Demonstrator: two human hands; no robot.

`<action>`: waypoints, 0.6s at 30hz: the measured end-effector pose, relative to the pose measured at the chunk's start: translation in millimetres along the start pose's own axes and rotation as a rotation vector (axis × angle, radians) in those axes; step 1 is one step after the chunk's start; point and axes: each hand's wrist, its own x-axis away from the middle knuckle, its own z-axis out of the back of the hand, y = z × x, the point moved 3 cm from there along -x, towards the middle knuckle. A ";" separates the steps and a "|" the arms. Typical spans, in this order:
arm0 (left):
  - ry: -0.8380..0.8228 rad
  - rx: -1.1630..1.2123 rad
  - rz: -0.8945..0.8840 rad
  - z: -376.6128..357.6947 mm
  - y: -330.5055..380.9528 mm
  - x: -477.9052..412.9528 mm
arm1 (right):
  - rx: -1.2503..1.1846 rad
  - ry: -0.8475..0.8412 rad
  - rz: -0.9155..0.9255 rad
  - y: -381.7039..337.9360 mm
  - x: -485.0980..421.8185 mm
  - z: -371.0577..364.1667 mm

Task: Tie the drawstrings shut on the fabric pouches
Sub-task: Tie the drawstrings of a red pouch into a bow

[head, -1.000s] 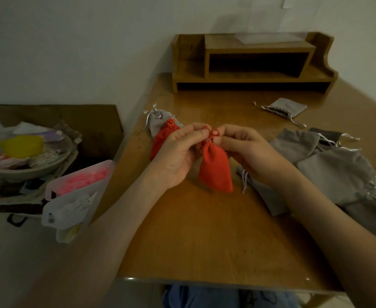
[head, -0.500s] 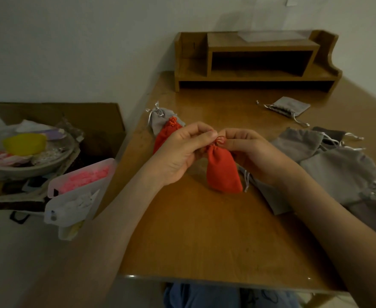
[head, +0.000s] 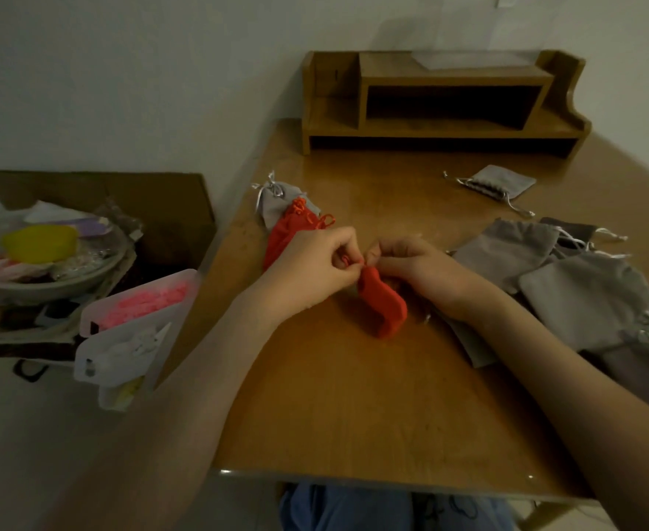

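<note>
Two knuckles-up pinches — left hand (head: 311, 270), right hand (head: 414, 270) — at red pouch (head: 384, 312) neck.

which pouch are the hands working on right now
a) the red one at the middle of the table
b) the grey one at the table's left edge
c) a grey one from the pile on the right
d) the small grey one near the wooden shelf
a: the left hand and right hand both pinch the drawstring at the neck of the red pouch, while every grey pouch lies untouched.
</note>
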 end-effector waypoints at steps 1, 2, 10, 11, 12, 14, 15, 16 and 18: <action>0.018 -0.048 -0.019 -1.2 0.9 0.0 | 0.035 0.012 -0.006 0.1 -0.3 -0.2; 0.041 -0.081 -0.037 -2.3 1.8 -0.5 | 0.069 0.027 -0.003 0.0 -1.2 -0.4; 0.149 -0.358 -0.212 -15.3 -1.3 -8.9 | 0.318 0.191 0.111 0.5 -6.7 0.5; 0.154 -0.377 -0.221 -16.3 -2.7 -9.0 | 0.346 0.207 0.121 -0.1 -6.7 -0.3; 0.156 -0.389 -0.224 -17.5 -4.2 -9.5 | 0.371 0.223 0.128 -0.7 -6.9 -1.1; 0.168 -0.398 -0.234 -18.5 -4.7 -9.6 | 0.382 0.244 0.135 -1.7 -6.5 -2.9; 0.183 -0.392 -0.246 -17.6 -3.4 -9.3 | 0.365 0.248 0.131 -1.9 -5.9 -3.2; 0.191 -0.373 -0.255 -16.0 -2.9 -9.4 | 0.326 0.256 0.125 -2.0 -5.5 -3.0; 0.207 -0.283 -0.255 -11.1 -1.8 -8.8 | 0.189 0.279 0.133 -3.1 -3.7 -1.3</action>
